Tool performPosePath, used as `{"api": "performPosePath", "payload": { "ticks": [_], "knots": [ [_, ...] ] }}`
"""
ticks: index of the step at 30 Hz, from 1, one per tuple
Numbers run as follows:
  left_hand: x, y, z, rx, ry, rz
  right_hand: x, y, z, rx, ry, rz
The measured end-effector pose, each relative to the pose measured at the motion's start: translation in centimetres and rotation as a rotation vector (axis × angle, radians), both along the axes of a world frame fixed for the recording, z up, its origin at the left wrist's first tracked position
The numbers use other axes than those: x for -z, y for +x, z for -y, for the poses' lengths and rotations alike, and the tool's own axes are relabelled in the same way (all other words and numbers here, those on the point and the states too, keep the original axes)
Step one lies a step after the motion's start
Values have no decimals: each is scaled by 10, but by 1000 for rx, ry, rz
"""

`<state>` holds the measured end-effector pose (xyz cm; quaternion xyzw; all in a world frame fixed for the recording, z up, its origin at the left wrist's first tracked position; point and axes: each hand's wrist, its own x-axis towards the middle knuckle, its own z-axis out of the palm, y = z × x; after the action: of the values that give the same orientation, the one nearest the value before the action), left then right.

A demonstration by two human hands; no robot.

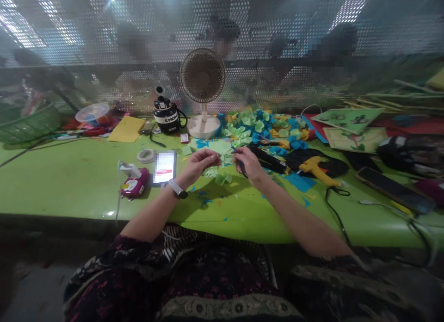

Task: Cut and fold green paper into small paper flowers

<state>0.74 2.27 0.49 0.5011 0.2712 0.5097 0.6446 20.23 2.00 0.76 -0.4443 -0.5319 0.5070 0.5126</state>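
Above the green table, my left hand is closed, fingertips pinched together; what they hold is too small to make out. To its right my right hand is closed around dark-handled scissors, whose tip points up and left. A small gap separates the two hands. Pale green paper pieces show just below and between them, and a light green sheet is behind. Small blue and orange scraps are scattered on the table in front of my hands.
A fan, a bottle and a heap of paper flowers stand behind. On the left are a lit phone, tape roll and purple device; on the right, a yellow glue gun and dark phone.
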Motion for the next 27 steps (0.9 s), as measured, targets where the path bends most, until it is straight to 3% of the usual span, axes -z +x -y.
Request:
{"api": "performPosePath", "payload": {
  "ticks": [4,12,27],
  "knots": [
    [-2,-2,3,66,51,-27,-3,0,4,-77,-61,-87],
    [-5,-3,3,138,109,-17,-13,-4,17,-335,-142,-10],
    [0,-2,2,227,26,-38,-12,-6,21,-398,-226,-89]
  ]
}}
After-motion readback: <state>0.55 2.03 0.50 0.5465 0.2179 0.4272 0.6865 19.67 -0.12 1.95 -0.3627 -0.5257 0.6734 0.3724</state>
